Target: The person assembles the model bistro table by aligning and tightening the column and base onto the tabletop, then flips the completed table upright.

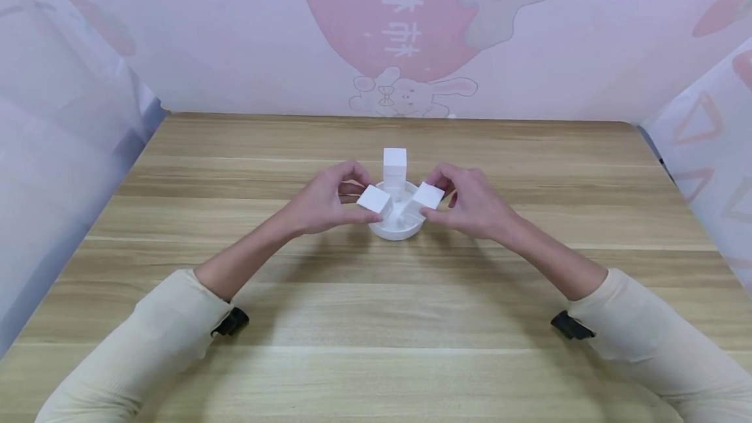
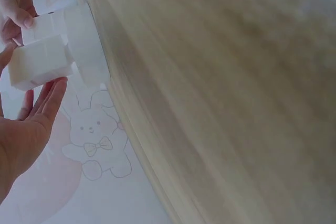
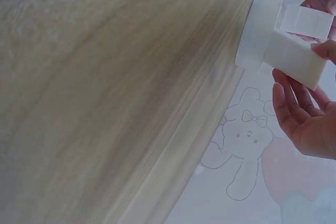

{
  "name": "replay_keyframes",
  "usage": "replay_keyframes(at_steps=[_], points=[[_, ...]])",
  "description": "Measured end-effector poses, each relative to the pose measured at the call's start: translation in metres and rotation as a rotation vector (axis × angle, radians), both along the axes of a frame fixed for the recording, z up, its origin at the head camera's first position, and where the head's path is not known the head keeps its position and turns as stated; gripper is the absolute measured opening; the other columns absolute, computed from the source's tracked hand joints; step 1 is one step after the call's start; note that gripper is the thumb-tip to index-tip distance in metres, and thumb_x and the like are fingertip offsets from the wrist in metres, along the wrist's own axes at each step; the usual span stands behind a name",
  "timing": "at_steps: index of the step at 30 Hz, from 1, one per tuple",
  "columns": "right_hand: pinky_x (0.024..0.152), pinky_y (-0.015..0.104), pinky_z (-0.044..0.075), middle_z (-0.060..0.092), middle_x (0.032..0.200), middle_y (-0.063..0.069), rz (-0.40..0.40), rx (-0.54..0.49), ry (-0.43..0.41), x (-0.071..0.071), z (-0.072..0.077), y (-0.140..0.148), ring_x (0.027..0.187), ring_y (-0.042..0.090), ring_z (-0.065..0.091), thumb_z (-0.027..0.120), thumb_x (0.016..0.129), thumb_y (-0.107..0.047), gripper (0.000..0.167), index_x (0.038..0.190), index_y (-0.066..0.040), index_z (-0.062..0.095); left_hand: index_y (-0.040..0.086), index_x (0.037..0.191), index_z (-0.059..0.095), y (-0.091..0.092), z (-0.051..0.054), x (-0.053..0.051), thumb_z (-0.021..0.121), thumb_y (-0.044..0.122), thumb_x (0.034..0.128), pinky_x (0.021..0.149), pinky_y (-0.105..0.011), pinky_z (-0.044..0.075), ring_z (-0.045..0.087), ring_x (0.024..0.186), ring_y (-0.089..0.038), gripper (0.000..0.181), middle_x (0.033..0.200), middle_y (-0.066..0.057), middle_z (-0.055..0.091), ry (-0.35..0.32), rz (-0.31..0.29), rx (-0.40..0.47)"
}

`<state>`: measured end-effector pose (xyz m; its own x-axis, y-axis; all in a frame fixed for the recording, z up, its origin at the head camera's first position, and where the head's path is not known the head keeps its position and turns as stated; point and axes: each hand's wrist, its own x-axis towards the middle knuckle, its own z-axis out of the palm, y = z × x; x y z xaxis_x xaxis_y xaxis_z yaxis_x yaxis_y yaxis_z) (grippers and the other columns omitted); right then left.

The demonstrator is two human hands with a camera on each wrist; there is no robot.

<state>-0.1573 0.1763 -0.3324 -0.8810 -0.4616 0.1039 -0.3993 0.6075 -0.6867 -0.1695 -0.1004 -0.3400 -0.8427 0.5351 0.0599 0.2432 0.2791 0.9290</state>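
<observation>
A round white dish-like base (image 1: 396, 234) stands on the table, with three white square-ended blocks at it. My left hand (image 1: 326, 200) holds the left block (image 1: 373, 199) between thumb and fingers. On the opposite side my right hand (image 1: 471, 203) grips the right block (image 1: 428, 195) the same way. The rear block (image 1: 395, 162) stands upright at the back of the base, untouched by either hand. In the left wrist view the left block (image 2: 41, 62) leans out over the base (image 2: 86, 45). The right wrist view shows the right block (image 3: 294, 59) against the base (image 3: 257, 30); its lower end is hard to make out.
The wood-grain table (image 1: 388, 318) extends around the base on all sides. Behind it hangs a pale printed curtain (image 1: 235, 38), with more cloth at the left and right. A dark band (image 1: 231, 322) shows at the left sleeve, another (image 1: 572, 326) at the right.
</observation>
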Motion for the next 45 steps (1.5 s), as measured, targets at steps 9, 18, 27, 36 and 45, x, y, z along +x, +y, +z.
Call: replay_keyframes(at_steps=[9, 18, 27, 36, 45], points=[[0.074, 0.035, 0.057, 0.072, 0.099, 0.013, -0.005, -0.005, -0.002, 0.000, -0.002, 0.000, 0.091, 0.032, 0.068, 0.082, 0.086, -0.009, 0.030, 0.108, 0.002, 0.064, -0.008, 0.118, 0.060, -0.004, 0.004, -0.003, 0.074, -0.006, 0.0816, 0.103, -0.041, 0.055, 0.066, 0.117, -0.034, 0.039, 0.120, -0.020, 0.064, 0.060, -0.053, -0.070], [0.072, 0.033, 0.056, 0.073, 0.099, 0.013, -0.005, -0.023, -0.001, 0.000, -0.001, -0.001, 0.091, 0.033, 0.069, 0.081, 0.085, -0.008, 0.030, 0.108, 0.002, 0.064, -0.007, 0.129, 0.066, -0.005, 0.008, -0.006, 0.065, -0.010, 0.0878, 0.096, -0.046, 0.058, 0.064, 0.114, -0.036, 0.041, 0.128, -0.021, 0.066, 0.165, -0.030, -0.140], [0.074, 0.033, 0.056, 0.073, 0.101, 0.013, -0.009, -0.017, -0.008, 0.000, -0.001, -0.001, 0.091, 0.032, 0.068, 0.081, 0.086, -0.008, 0.030, 0.108, 0.002, 0.064, -0.010, 0.118, 0.054, 0.000, 0.011, -0.006, 0.067, -0.008, 0.0905, 0.089, -0.042, 0.061, 0.066, 0.107, -0.036, 0.031, 0.110, -0.022, 0.062, 0.105, 0.171, -0.175], [0.075, 0.034, 0.057, 0.073, 0.102, 0.013, -0.013, -0.009, -0.008, 0.000, 0.000, -0.001, 0.092, 0.032, 0.068, 0.081, 0.086, -0.008, 0.031, 0.110, 0.002, 0.064, -0.008, 0.108, 0.066, 0.000, 0.014, -0.007, 0.068, 0.000, 0.0940, 0.089, -0.041, 0.061, 0.066, 0.105, -0.032, 0.016, 0.108, -0.020, 0.068, 0.152, 0.180, -0.229], [0.073, 0.031, 0.057, 0.073, 0.100, 0.012, -0.013, -0.011, 0.002, 0.000, 0.000, -0.001, 0.091, 0.031, 0.068, 0.082, 0.085, -0.008, 0.031, 0.108, 0.002, 0.064, -0.007, 0.114, 0.070, 0.005, 0.014, -0.005, 0.066, 0.001, 0.0965, 0.089, -0.042, 0.060, 0.066, 0.104, -0.031, 0.020, 0.113, -0.018, 0.070, 0.163, 0.157, -0.221]])
